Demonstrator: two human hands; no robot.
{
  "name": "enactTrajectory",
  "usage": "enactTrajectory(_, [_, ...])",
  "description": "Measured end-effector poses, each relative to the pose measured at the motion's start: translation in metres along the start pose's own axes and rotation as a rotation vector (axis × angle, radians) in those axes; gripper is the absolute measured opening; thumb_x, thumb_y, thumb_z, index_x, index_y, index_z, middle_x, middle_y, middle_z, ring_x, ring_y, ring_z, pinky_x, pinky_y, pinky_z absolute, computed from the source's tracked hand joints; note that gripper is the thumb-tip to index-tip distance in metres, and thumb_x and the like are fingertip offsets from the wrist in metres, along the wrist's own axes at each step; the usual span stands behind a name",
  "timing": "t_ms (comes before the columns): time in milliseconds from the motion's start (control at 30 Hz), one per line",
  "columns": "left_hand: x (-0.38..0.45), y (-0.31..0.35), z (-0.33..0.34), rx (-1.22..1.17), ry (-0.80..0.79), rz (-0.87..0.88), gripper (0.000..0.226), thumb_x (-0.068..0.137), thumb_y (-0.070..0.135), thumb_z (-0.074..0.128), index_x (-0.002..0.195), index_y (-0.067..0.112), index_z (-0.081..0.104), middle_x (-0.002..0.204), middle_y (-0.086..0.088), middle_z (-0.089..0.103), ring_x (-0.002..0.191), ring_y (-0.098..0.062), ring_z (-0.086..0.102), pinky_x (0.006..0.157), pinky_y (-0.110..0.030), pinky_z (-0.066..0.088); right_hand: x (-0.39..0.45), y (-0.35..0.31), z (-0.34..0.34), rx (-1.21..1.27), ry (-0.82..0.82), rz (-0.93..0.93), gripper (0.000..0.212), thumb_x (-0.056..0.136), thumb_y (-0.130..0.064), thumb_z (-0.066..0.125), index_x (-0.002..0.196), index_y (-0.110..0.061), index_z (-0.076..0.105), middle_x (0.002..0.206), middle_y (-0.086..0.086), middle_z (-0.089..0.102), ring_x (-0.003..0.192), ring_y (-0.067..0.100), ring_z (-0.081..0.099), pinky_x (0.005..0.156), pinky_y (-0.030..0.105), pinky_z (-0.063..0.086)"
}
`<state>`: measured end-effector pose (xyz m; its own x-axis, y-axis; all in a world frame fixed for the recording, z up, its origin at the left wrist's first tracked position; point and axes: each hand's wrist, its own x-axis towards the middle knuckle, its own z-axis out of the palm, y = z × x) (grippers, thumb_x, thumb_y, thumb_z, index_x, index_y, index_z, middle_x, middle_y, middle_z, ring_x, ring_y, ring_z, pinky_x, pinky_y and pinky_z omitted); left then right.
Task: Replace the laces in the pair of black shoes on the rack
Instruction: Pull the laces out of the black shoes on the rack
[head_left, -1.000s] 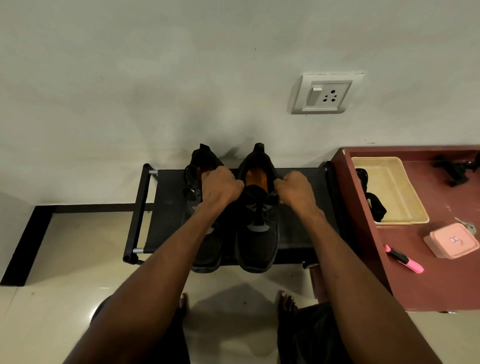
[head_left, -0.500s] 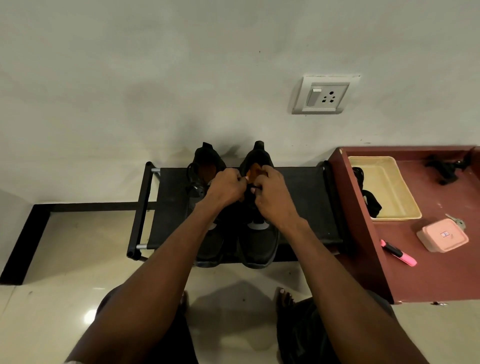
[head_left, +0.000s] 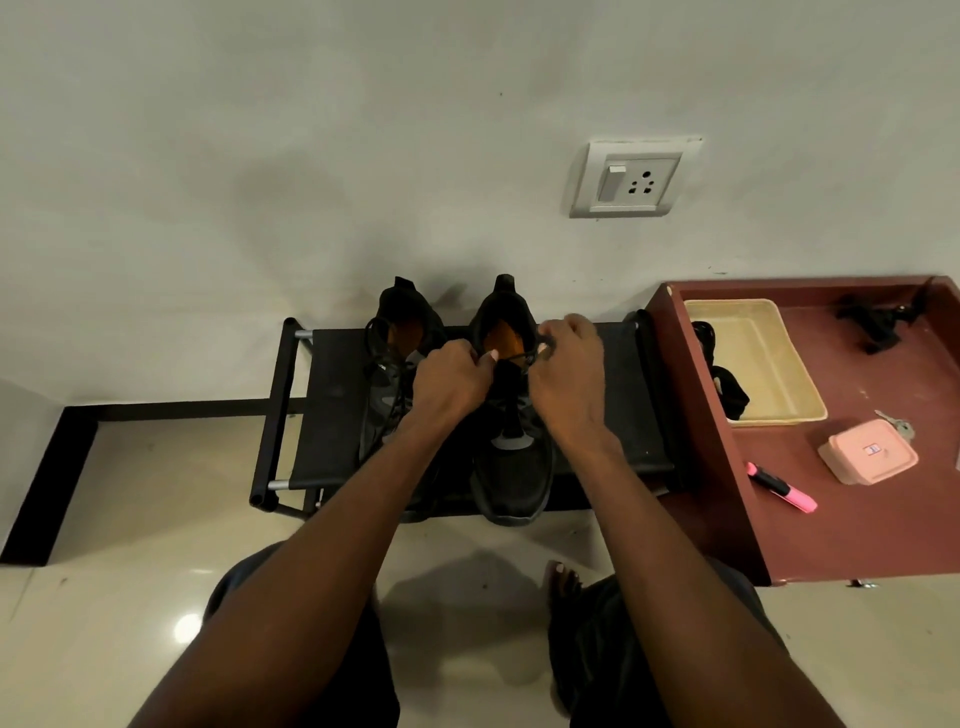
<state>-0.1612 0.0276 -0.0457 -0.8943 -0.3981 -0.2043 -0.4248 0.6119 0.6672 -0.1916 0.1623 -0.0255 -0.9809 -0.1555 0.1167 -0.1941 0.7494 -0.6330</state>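
Two black shoes with orange insoles stand side by side on a low black rack (head_left: 332, 415), toes toward me. The left shoe (head_left: 395, 358) is partly hidden behind my left arm. Over the opening of the right shoe (head_left: 511, 467), my left hand (head_left: 452, 382) pinches a black lace at the tongue's left side. My right hand (head_left: 566, 379) grips the black lace (head_left: 524, 358) at the tongue's right side, with a loop around its fingers. The lace runs taut between both hands.
A maroon table (head_left: 852, 525) stands right of the rack, holding a cream tray (head_left: 763, 358) with dark laces at its left edge, a pink box (head_left: 867, 452), keys, a pink highlighter (head_left: 782, 488) and a black clamp. A wall socket (head_left: 631, 179) sits above. My foot (head_left: 561, 577) rests on glossy floor tiles.
My right hand has moved right, from the shoe's middle to its right side, drawing the lace out. My left hand stayed at the tongue.
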Motion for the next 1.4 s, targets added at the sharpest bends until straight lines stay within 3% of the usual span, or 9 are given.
enactTrajectory(133, [0.005, -0.005, -0.002, -0.051, -0.043, 0.045, 0.033, 0.099, 0.035, 0.059, 0.088, 0.004, 0.062, 0.069, -0.011, 0.066, 0.055, -0.022, 0.064, 0.053, -0.035, 0.053, -0.001, 0.003, 0.014, -0.353, -0.245, -0.221, 0.039, 0.091, -0.012, 0.054, 0.13, -0.017, 0.059, 0.162, 0.013, 0.021, 0.151, 0.032, 0.007, 0.119, 0.051, 0.013])
enactTrajectory(267, [0.014, -0.002, -0.013, -0.119, -0.089, -0.017, 0.028, 0.093, 0.025, 0.064, 0.083, -0.001, 0.069, 0.063, -0.014, 0.067, 0.04, -0.014, 0.053, 0.044, -0.025, 0.045, 0.007, 0.005, 0.021, -0.376, -0.33, -0.224, 0.034, 0.093, -0.015, 0.056, 0.126, -0.018, 0.065, 0.161, 0.013, 0.024, 0.15, 0.031, 0.009, 0.118, 0.049, 0.01])
enactTrajectory(467, [0.022, -0.003, -0.019, -0.137, -0.148, -0.086, 0.021, 0.089, 0.021, 0.067, 0.078, 0.003, 0.071, 0.06, -0.005, 0.065, 0.048, -0.011, 0.052, 0.055, -0.024, 0.039, 0.039, 0.02, -0.017, -0.083, 0.234, 0.151, 0.018, 0.095, -0.005, 0.054, 0.107, -0.001, 0.067, 0.122, 0.014, 0.061, 0.114, 0.029, 0.056, 0.102, 0.049, 0.044])
enactTrajectory(600, [0.022, 0.003, -0.018, -0.153, -0.154, -0.099, 0.02, 0.09, 0.018, 0.065, 0.078, 0.002, 0.068, 0.062, -0.005, 0.064, 0.052, -0.012, 0.053, 0.054, -0.024, 0.037, 0.044, 0.027, -0.023, -0.051, 0.24, 0.351, 0.026, 0.093, -0.006, 0.056, 0.118, -0.007, 0.064, 0.136, 0.015, 0.053, 0.126, 0.033, 0.048, 0.107, 0.051, 0.041])
enactTrajectory(767, [0.021, 0.004, -0.017, -0.133, -0.149, -0.106, 0.018, 0.089, 0.013, 0.06, 0.083, -0.001, 0.069, 0.07, -0.01, 0.07, 0.055, -0.013, 0.057, 0.051, -0.023, 0.039, 0.025, 0.002, 0.006, -0.233, -0.138, -0.167, 0.042, 0.093, -0.008, 0.055, 0.133, -0.022, 0.06, 0.165, 0.011, 0.016, 0.152, 0.031, 0.004, 0.12, 0.053, 0.008])
enactTrajectory(967, [0.023, 0.002, -0.018, -0.138, -0.144, -0.093, 0.02, 0.083, 0.009, 0.054, 0.081, -0.006, 0.067, 0.073, -0.019, 0.069, 0.058, -0.023, 0.057, 0.057, -0.032, 0.044, 0.013, 0.0, 0.024, -0.375, -0.32, -0.311, 0.028, 0.088, -0.012, 0.061, 0.115, -0.018, 0.068, 0.164, 0.01, 0.015, 0.149, 0.03, 0.004, 0.115, 0.047, 0.006])
enactTrajectory(1067, [0.022, 0.003, -0.017, -0.128, -0.136, -0.093, 0.018, 0.084, 0.009, 0.056, 0.081, -0.006, 0.067, 0.072, -0.017, 0.07, 0.057, -0.021, 0.057, 0.055, -0.031, 0.043, 0.02, -0.002, 0.013, -0.272, -0.207, -0.211, 0.022, 0.084, -0.001, 0.058, 0.101, -0.013, 0.067, 0.16, 0.01, 0.027, 0.148, 0.028, 0.014, 0.116, 0.048, 0.011])
enactTrajectory(1233, [0.022, 0.0, -0.018, -0.115, -0.139, -0.119, 0.019, 0.088, 0.01, 0.058, 0.088, -0.005, 0.069, 0.073, -0.013, 0.072, 0.054, -0.017, 0.057, 0.055, -0.028, 0.042, 0.043, 0.013, -0.022, 0.046, 0.417, 0.265, 0.023, 0.092, 0.0, 0.057, 0.113, -0.005, 0.064, 0.15, 0.017, 0.043, 0.14, 0.035, 0.036, 0.113, 0.056, 0.033])
enactTrajectory(1400, [0.021, -0.002, -0.016, -0.07, -0.121, -0.102, 0.027, 0.089, 0.023, 0.062, 0.085, -0.003, 0.07, 0.074, -0.013, 0.072, 0.056, -0.019, 0.058, 0.058, -0.031, 0.046, 0.035, 0.013, -0.013, -0.167, 0.232, 0.28, 0.051, 0.096, -0.024, 0.057, 0.141, -0.005, 0.044, 0.159, 0.024, 0.025, 0.145, 0.04, 0.027, 0.114, 0.052, 0.031])
